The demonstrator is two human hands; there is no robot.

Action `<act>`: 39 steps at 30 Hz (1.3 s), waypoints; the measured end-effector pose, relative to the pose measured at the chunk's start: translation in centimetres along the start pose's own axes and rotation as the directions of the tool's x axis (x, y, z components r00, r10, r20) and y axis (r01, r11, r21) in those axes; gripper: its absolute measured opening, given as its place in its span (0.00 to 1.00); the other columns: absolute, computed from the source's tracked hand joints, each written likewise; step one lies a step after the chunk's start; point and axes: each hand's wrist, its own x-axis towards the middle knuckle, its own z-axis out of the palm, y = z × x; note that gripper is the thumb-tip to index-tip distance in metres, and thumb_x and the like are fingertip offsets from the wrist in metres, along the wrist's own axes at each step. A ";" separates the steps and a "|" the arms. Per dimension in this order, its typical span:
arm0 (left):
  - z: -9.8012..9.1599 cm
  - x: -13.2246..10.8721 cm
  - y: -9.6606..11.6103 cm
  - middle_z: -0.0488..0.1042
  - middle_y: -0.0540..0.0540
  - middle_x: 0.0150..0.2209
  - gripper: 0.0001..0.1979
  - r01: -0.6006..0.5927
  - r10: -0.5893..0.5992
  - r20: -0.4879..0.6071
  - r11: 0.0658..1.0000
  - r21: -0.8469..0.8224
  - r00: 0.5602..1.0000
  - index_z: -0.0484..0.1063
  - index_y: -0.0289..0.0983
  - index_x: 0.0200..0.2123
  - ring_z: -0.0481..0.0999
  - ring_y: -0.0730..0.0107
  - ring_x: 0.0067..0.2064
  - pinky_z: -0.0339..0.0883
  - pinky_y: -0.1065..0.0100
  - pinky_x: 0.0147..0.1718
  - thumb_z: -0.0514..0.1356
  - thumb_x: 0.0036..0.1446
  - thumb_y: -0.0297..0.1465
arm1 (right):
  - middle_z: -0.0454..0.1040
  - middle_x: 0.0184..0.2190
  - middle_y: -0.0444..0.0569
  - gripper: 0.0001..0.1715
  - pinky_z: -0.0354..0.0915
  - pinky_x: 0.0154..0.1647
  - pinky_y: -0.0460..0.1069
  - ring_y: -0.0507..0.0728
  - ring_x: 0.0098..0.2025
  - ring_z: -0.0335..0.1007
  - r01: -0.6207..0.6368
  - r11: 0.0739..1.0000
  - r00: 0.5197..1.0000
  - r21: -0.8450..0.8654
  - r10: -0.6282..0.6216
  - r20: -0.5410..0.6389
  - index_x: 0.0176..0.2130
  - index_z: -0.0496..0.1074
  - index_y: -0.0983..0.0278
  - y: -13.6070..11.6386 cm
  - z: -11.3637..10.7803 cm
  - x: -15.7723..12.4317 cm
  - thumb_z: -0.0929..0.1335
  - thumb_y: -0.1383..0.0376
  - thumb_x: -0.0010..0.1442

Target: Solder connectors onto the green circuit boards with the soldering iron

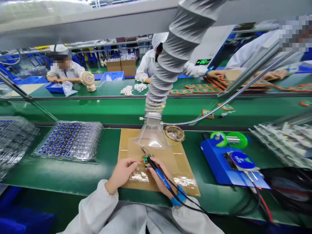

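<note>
A small green circuit board (145, 160) lies on the brown cardboard sheet (156, 182), under the clear fume hood (153, 133). To its left, my left hand (123, 172) is closed, thumb and forefinger pinched on a thin wire-like strand (140, 161) that reaches the board's edge. My right hand (161, 175) wraps round a blue and black soldering iron (159, 174), whose tip end points up and left over the board. The exact contact of the tip is too small to tell. A blue band (179, 196) circles my right wrist.
Stacked clear trays with blue parts (69, 141) stand at the left. A round dish (175, 133) sits behind the cardboard. At the right are a blue machine with green reels (216, 162) and black cables. People work across the conveyor (117, 110).
</note>
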 end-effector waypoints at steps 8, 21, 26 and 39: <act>1.9 0.0 0.6 0.72 0.47 0.28 0.32 0.110 -0.071 0.164 0.964 -0.243 0.984 0.75 0.31 0.33 0.73 0.74 0.26 0.72 0.71 0.24 0.65 0.49 0.58 | 0.79 0.41 0.49 0.26 0.75 0.42 0.52 0.58 0.42 0.78 -0.078 0.941 0.973 0.329 0.143 -0.180 0.55 0.68 0.58 -3.1 2.0 -0.5 0.74 0.57 0.60; 2.9 -1.4 1.0 0.71 0.49 0.24 0.30 0.091 -0.091 0.254 0.996 0.010 0.963 0.72 0.32 0.30 0.70 0.78 0.20 0.64 0.75 0.20 0.58 0.57 0.57 | 0.77 0.32 0.43 0.20 0.73 0.38 0.49 0.52 0.31 0.73 -0.167 0.896 0.972 0.412 0.221 -0.086 0.49 0.70 0.59 -4.1 1.5 -0.6 0.74 0.62 0.58; 2.6 -1.4 0.8 0.68 0.50 0.22 0.30 0.057 -0.078 0.291 0.995 0.080 0.954 0.69 0.34 0.27 0.68 0.78 0.21 0.62 0.75 0.20 0.55 0.59 0.58 | 0.77 0.35 0.44 0.23 0.72 0.33 0.48 0.52 0.30 0.73 -0.136 0.876 0.970 0.463 0.214 -0.119 0.51 0.69 0.58 -3.8 1.9 -0.9 0.75 0.62 0.57; 2.7 -0.9 0.0 0.68 0.49 0.23 0.28 0.008 -0.032 0.205 0.993 0.116 0.978 0.69 0.34 0.28 0.69 0.74 0.23 0.63 0.72 0.23 0.52 0.64 0.54 | 0.77 0.34 0.43 0.20 0.71 0.39 0.50 0.53 0.32 0.74 -0.130 0.906 0.968 0.402 0.204 -0.145 0.52 0.69 0.58 -2.6 2.6 -1.0 0.73 0.59 0.61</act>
